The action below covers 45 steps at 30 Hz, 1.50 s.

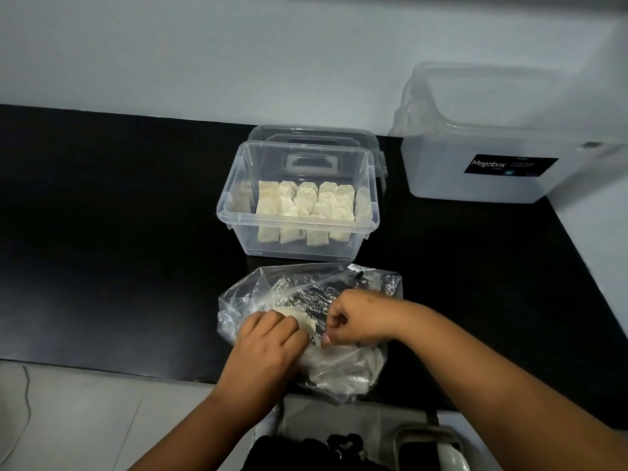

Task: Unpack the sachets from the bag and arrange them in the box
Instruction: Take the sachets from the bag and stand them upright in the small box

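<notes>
Nearest, at bottom edge: dark cloth (306,453) and a grey metal-rimmed object (428,443), partly cut off.

Just beyond, on near edge of black counter (102,249): clear plastic bag (244,294), crumpled, overhanging the edge a little, with silver foil lining (316,295) showing inside. Pale sachets (343,365) bunched in the near-right part of the bag.

Left hand (268,341) at the bag's mouth, fingers curled around a pale sachet (303,319) half out of the plastic. Right hand (356,321) just beside it, fingers clenched, thumb and forefinger pinching the plastic at the opening. Hands nearly touching.

Farther back, centre of counter: clear box (299,223), open, apart from the bag by a narrow strip of counter. Inside, sachets in rows (306,207), standing on edge, packed side by side, filling most of the floor. Behind it, touching or nearly so: clear lid (311,134) with handle, seen through the box wall.

Far right, against pale wall (238,56): large frosted tub (492,137) with black "Megabox" label (509,164).
</notes>
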Available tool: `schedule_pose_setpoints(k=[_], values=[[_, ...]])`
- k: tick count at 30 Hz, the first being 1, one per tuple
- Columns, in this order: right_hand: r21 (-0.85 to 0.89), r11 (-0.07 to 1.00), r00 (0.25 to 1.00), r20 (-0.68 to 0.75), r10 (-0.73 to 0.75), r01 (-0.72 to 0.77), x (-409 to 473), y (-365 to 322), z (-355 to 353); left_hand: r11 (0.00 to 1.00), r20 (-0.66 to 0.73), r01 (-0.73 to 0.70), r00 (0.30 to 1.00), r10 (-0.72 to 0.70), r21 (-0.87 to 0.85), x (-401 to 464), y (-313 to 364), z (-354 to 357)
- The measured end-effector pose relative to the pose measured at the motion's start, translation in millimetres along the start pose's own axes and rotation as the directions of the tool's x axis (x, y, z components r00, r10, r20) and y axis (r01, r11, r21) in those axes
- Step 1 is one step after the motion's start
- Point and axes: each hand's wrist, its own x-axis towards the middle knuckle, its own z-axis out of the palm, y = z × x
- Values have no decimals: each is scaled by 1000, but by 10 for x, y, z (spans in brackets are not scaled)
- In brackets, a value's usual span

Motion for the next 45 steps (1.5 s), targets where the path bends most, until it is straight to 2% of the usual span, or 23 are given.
schedule_pose_setpoints(k=[4, 11, 18, 22, 27, 32, 37, 41, 43, 45], values=[[52, 997, 998, -28, 60, -59, 30, 10, 19, 1000, -17, -11, 1000, 11, -3, -30, 5, 28], [152, 980, 987, 114, 110, -126, 18, 9, 9, 1000, -3, 4, 1000, -4, 0, -24, -5, 35], [65, 998, 994, 106, 10, -17, 27, 29, 46, 1000, 0, -2, 1000, 2, 10, -25, -27, 56], [153, 988, 995, 100, -12, -4, -7, 60, 39, 1000, -10, -4, 1000, 4, 10, -17, -31, 55], [345, 938, 997, -63, 38, -14, -38, 163, -59, 999, 36, -25, 999, 24, 20, 1, -49, 37], [423, 902, 968, -249, 25, 85, -77, 231, -198, 999, 163, 30, 986, -26, -19, 78, -86, -19], [546, 810, 925, -380, 12, 214, -129, 294, -260, 980, 216, 130, 972, -96, -151, 184, -91, -152], [600, 753, 905, -426, 16, 269, -123, 313, -262, 910, 232, 221, 962, -144, -351, 321, -152, -245], [625, 732, 916, -402, 3, 272, -105, 301, -231, 819, 197, 331, 943, -269, -469, 415, -156, -222], [647, 715, 922, -386, 7, 265, -67, 291, -174, 676, 250, 483, 873, -419, -557, 513, -153, -170]])
